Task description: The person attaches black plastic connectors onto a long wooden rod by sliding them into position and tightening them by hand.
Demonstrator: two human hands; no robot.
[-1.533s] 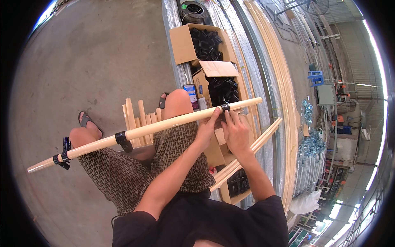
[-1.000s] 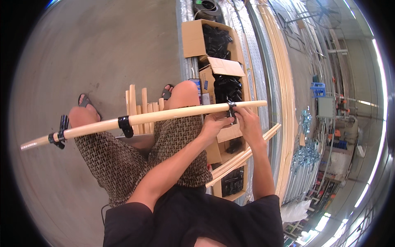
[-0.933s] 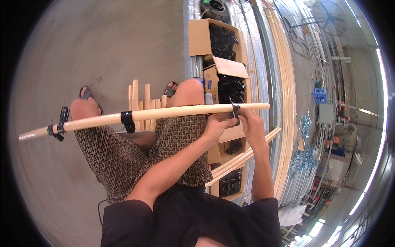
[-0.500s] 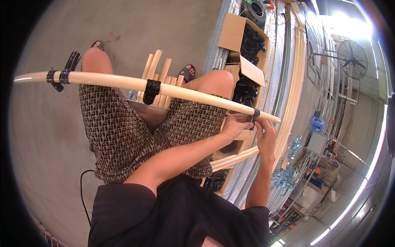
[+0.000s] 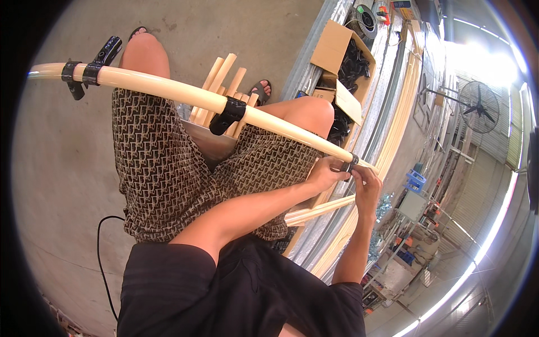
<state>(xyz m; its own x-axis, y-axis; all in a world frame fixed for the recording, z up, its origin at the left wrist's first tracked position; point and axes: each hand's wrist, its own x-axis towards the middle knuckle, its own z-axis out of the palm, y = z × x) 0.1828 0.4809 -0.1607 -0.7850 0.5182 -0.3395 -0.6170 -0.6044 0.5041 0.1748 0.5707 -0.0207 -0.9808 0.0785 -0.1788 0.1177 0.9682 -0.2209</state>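
Observation:
A long cream-coloured pipe (image 5: 163, 85) lies across my thighs, slanting down to the right. Two black clamps sit near its left end, the inner one a black pipe clamp (image 5: 101, 62) that sticks up at an angle. Another black clamp (image 5: 228, 115) hugs the pipe between my knees. Close to the right end, a smaller-looking black clamp (image 5: 350, 162) is around the pipe. My left hand (image 5: 327, 174) pinches this clamp from the left. My right hand (image 5: 368, 187) has its fingers closed on the clamp's lower side, partly hiding it.
Short cream pipes (image 5: 220, 78) stand in a metal container (image 5: 208, 139) between my legs. To the right are open cardboard boxes (image 5: 331, 45) of black clamps, then long pipes and metal profiles (image 5: 393, 126). A black cable (image 5: 100, 241) lies on the floor; a large fan (image 5: 478, 106) stands farther right.
The view has shifted slightly, and the pipe now slants more steeply down to the right. Both hands stay at the right-end clamp, with little change in their hold.

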